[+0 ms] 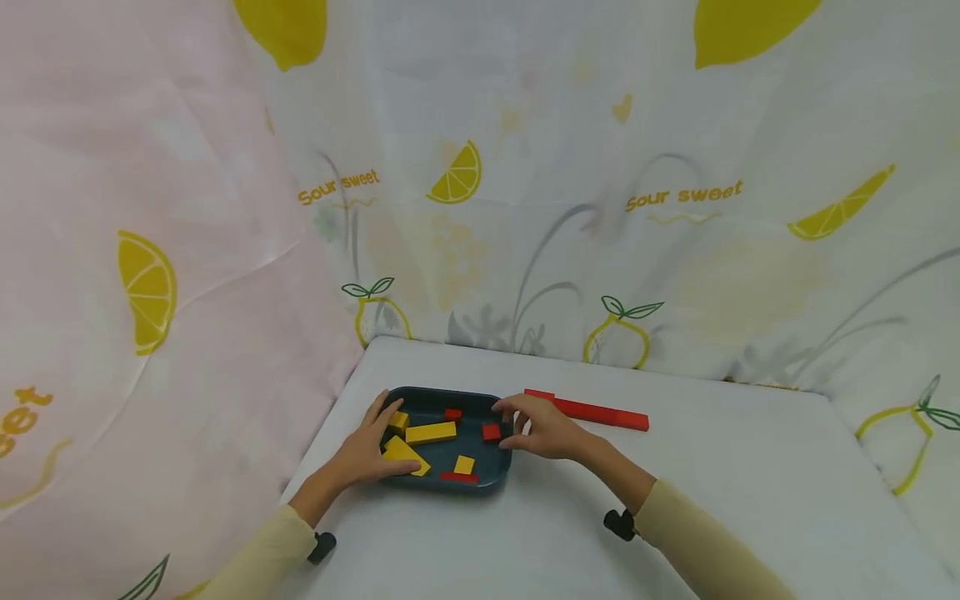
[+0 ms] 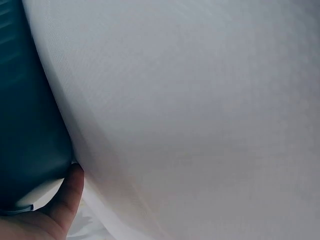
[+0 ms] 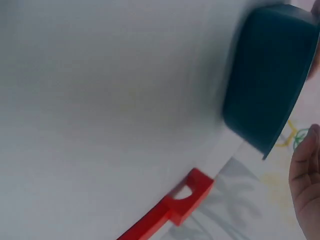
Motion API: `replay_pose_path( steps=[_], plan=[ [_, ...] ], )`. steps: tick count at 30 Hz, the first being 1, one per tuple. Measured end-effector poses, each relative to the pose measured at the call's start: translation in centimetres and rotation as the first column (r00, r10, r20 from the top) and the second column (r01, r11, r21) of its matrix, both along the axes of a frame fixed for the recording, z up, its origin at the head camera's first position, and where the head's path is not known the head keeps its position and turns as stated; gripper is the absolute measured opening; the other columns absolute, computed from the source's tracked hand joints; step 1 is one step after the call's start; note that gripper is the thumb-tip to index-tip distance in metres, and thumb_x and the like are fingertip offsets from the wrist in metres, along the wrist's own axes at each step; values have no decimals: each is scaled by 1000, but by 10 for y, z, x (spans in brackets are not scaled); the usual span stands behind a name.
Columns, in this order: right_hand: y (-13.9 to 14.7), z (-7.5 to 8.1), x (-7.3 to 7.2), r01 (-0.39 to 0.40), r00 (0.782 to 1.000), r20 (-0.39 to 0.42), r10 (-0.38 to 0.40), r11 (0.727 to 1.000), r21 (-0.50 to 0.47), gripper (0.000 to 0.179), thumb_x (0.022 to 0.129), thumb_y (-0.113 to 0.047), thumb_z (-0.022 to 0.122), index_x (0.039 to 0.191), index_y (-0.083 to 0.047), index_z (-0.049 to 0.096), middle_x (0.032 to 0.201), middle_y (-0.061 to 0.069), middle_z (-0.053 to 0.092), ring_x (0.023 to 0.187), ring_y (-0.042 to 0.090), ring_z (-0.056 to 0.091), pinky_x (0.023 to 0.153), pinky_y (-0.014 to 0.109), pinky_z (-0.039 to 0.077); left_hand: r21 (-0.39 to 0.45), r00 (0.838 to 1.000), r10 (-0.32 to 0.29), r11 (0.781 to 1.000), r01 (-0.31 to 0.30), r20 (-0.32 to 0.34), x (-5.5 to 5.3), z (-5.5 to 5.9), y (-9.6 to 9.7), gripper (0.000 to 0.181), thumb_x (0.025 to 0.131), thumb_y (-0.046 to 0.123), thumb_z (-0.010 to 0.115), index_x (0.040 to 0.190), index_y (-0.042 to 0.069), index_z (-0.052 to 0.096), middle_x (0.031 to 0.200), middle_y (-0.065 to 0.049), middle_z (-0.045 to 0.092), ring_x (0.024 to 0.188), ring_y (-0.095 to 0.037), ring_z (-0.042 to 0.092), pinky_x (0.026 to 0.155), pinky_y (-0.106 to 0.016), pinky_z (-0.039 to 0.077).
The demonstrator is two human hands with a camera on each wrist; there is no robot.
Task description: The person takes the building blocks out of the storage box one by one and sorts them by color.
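A dark teal tray (image 1: 442,486) holds several yellow and red blocks. My left hand (image 1: 363,450) grips its left end, fingers along the far left rim and thumb across the near side, over a flat yellow block (image 1: 401,451). One digit (image 2: 70,195) lies against the tray's corner in the left wrist view. At the right end my right hand (image 1: 543,427) hovers by the rim with thumb and fingers parted, close to a red cube (image 1: 491,432). A long yellow block (image 1: 431,432) lies mid-tray, and a small yellow block (image 1: 465,464) sits nearer the front.
Behind the right hand, a row of red blocks (image 1: 600,413) lies on the white table (image 1: 675,500); its far end is an arch-shaped red block (image 3: 192,195). Lemon-print cloth (image 1: 525,250) hangs along the back and left sides of the table.
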State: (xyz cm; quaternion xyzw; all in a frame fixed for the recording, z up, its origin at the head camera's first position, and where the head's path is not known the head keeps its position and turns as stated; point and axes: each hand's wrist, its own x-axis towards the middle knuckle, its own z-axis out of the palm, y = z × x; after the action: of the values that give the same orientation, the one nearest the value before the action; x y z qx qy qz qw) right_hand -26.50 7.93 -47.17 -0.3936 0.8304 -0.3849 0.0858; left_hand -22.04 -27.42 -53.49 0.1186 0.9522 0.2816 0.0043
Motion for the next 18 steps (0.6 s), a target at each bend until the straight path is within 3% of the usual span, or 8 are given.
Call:
replay_pose_path(
  steps=[3,7,13,18],
  plan=[
    [-19,1,6,-56,998,27,55,998,23,49,86,-19,78,129,-7,59,105,11,64,80,6,58,74,20,54,4,1000,2,1000,-2,3,-1,1,0,112,68,68,78,156,21,27,166,-14,8,130,-43,48,98,-65,44],
    [-46,-3,11,-106,994,5,106,989,107,44,87,-17,77,127,-9,61,102,8,65,79,5,56,74,18,52,-1,1000,12,1000,-12,-12,0,0,-1,113,68,67,78,157,20,26,166,-15,9,128,-44,50,96,-65,47],
    [-80,-18,16,-198,977,-11,212,930,311,33,90,-16,74,121,-10,65,107,2,67,82,0,58,75,10,49,9,999,-4,1000,4,-46,0,1,0,112,70,64,79,157,17,26,165,-18,11,126,-45,52,91,-63,50],
    [-90,-32,20,-179,982,12,188,912,368,23,89,-12,74,112,-15,69,98,-7,66,80,-1,56,74,11,49,23,998,2,1000,-1,-55,3,-1,2,111,71,64,79,156,17,27,165,-15,13,125,-42,53,92,-60,50]
  ],
)
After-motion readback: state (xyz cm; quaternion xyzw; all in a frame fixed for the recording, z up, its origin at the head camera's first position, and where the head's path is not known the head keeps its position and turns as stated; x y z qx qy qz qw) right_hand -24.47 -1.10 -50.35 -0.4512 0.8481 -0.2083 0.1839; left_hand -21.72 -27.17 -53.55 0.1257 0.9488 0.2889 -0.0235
